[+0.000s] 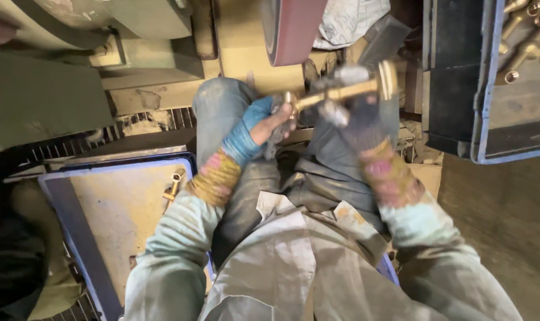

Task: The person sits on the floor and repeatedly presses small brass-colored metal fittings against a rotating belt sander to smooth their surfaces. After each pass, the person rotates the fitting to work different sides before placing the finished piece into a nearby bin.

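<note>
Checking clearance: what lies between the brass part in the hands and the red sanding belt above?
In the head view, nothing: only bare tan machine surface separates the brass part from the belt.

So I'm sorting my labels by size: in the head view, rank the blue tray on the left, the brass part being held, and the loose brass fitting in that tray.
1. Blue tray
2. Brass part
3. Loose brass fitting, though it lies farther from the camera.

We count two gloved hands, left hand [264, 128] and right hand [356, 113], sharing one brass fitting [341, 90] between them. One reddish sanding belt [291, 27] hangs above; we log one blue-rimmed tray [62, 196] holding one loose brass piece [173, 185]. One dark crate [460, 77] carries at least five brass parts [528, 30], the rest cut off by the frame.
</note>
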